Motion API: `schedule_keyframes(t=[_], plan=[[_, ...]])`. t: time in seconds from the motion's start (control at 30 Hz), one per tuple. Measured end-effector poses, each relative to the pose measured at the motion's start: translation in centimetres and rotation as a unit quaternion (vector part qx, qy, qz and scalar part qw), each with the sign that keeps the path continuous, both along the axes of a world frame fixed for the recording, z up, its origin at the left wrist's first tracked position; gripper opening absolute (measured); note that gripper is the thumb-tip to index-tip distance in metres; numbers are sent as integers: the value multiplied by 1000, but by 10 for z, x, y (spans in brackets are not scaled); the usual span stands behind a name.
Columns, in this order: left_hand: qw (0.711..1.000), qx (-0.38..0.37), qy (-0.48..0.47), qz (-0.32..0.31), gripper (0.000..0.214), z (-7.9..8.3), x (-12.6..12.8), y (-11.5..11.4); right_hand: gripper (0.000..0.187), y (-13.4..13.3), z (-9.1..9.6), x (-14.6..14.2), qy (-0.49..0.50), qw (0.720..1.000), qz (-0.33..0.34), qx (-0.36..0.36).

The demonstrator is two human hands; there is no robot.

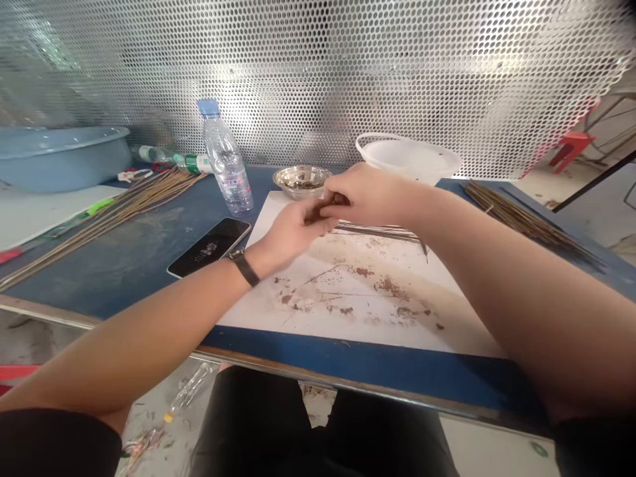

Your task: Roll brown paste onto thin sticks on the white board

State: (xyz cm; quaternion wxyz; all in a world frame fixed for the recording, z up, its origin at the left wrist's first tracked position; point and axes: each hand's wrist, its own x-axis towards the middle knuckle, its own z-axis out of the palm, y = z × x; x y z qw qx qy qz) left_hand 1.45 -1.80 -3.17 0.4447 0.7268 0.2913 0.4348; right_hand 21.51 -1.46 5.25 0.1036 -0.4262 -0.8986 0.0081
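My left hand (293,228) and my right hand (365,195) meet over the far edge of a stained white board (358,291). Both have their fingers pinched together on a small brown piece (328,204) between them. A few thin dark sticks (382,232) lie on the board just under my right hand. A small metal bowl (301,179) with dark bits in it stands right behind my hands.
A phone (211,246) lies left of the board, by a water bottle (226,159). Bundles of long sticks lie at the left (109,212) and right (527,222). A white bowl (412,158), a blue basin (59,156) and a perforated metal screen (318,73) stand behind.
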Motion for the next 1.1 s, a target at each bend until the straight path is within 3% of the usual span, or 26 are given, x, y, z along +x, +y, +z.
schedule_keyframes(t=[0.1, 0.37, 0.6, 0.73, 0.93, 1.1], plan=[[999, 1, 21, 27, 18, 2, 6, -10, 19, -9, 10, 5, -25, 999, 17, -25], [998, -62, -1, -6, 29, 5, 2, -13, 17, -15, 16, 5, -33, 994, 43, -97], [998, -67, 5, -5, 34, 13, -2, -13, 15, 4, 0, 13, 118, 984, 100, -94], [997, -75, 10, 11, 31, 18, -4, -13, 16, 12, -8, 18, 200, 971, 86, -100], [997, -67, -13, 27, 25, 22, -5, -16, 27, 17, -5, 28, 257, 946, 54, -191], [997, -70, -33, 29, 33, 14, -7, -9, 39, 16, -6, 25, 269, 944, 71, -180]])
